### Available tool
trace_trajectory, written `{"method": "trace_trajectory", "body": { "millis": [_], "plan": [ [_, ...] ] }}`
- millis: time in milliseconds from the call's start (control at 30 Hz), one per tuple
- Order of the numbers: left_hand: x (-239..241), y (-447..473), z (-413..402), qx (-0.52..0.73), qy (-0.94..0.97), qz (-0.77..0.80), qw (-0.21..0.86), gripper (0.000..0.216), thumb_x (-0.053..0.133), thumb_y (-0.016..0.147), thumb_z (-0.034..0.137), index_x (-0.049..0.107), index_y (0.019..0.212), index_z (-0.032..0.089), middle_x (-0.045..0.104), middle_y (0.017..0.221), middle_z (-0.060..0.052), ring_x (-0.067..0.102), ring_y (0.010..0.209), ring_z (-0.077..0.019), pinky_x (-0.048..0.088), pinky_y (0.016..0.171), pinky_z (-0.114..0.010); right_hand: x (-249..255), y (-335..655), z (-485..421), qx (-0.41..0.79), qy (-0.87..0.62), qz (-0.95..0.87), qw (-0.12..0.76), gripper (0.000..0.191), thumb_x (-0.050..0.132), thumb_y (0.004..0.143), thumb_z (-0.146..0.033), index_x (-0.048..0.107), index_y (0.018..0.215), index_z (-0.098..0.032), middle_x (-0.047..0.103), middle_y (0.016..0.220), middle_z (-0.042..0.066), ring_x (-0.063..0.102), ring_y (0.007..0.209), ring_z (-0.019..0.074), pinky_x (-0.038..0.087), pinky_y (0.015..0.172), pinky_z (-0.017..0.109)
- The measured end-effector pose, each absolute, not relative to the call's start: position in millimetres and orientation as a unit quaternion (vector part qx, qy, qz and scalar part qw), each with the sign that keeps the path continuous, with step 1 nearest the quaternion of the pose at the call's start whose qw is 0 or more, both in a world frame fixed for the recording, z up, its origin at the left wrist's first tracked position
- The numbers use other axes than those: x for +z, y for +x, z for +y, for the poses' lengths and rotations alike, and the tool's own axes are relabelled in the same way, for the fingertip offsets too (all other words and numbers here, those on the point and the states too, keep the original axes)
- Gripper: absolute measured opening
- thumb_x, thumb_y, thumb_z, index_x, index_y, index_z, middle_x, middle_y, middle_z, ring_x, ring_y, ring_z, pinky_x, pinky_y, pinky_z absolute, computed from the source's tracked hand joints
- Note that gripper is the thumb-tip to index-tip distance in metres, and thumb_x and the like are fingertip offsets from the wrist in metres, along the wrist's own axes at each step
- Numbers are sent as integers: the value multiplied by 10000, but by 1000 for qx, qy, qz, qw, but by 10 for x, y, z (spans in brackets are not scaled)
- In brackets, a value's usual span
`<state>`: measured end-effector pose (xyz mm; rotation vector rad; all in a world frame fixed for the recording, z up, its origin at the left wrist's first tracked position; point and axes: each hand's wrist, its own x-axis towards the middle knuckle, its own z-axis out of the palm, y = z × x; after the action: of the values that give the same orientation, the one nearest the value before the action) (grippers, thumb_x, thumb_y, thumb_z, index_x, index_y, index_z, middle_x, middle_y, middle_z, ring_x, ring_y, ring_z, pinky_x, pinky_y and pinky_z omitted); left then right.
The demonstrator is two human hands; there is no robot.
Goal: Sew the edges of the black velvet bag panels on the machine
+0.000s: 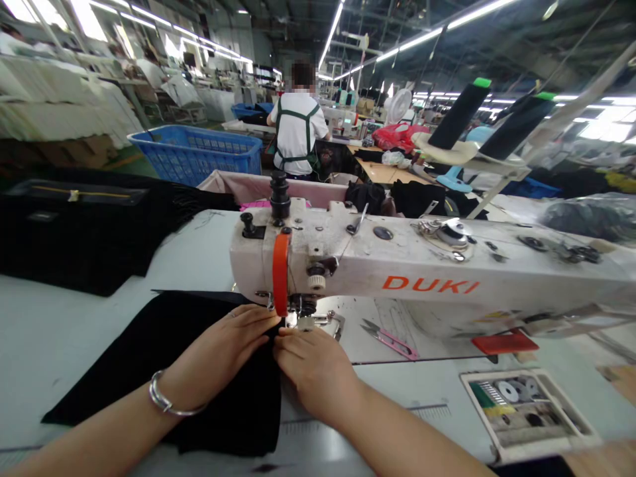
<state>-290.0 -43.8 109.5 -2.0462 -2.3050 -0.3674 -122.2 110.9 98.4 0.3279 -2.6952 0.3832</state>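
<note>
Pressing black fabric [149, 361] flat before the sewing machine [427, 265] with left hand [221, 344], fingers stretched, clasping nothing; curling right hand [313, 364] fingers onto its edge under the machine's head, grip unclear; pink snips [392, 341] at the machine's base; blue basket [199, 152] behind the machine

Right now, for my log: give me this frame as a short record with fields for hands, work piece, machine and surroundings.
left hand: flat on the black cloth piece, silver bangle on the wrist
right hand: fingertips at the cloth's edge by the presser foot; grip unclear
machine: white metal DUKI sewing machine
nearby: pink-handled thread snips, white tray of bobbins
background: person in white shirt, blue plastic basket
</note>
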Motion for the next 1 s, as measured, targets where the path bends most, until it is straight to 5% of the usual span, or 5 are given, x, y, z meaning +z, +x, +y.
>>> {"method": "trace_trajectory", "body": {
  "millis": [367, 800, 933, 1000],
  "plan": [
    [968, -2726, -462, -67, -677, -725, 103, 491, 404, 912, -8, 717, 1277, 92, 693, 1414, -126, 620, 1351, -243, 429, 1233, -405, 992, -1181, 1158, 173, 109, -958, 201, 191, 549, 981, -84, 698, 1024, -195, 763, 1062, 87, 704, 1057, 195, 562, 974, 340],
    [1090, -2873, -378, -156, -658, -736, 25, 385, 486, 991, 98, 711, 1298, 159, 720, 1370, -102, 653, 1300, -223, 457, 1212, -405, 1005, -1229, 1159, 176, 97, -964, 177, 243, 526, 975, -56, 706, 1044, -204, 762, 1061, 81, 701, 1086, 193, 553, 982, 333],
    [1166, -2819, -586, -182, -647, -740, -26, 430, 546, 1038, 326, 595, 1456, 240, 653, 1477, -74, 624, 1353, -227, 510, 1166, -421, 1066, -1130, 1121, 179, 95, -964, 173, 201, 531, 1029, -117, 678, 1143, -194, 749, 1167, 84, 670, 1150, 202, 531, 1017, 357],
    [1151, -2660, -780, -167, -662, -730, -14, 829, 687, 910, 595, 410, 1599, 227, 519, 1602, -118, 540, 1440, -316, 528, 1142, -495, 1106, -1020, 1049, 169, 98, -966, 171, 161, 558, 1047, -193, 661, 1170, -200, 729, 1212, 90, 643, 1193, 224, 521, 1021, 380]
  ]
}}
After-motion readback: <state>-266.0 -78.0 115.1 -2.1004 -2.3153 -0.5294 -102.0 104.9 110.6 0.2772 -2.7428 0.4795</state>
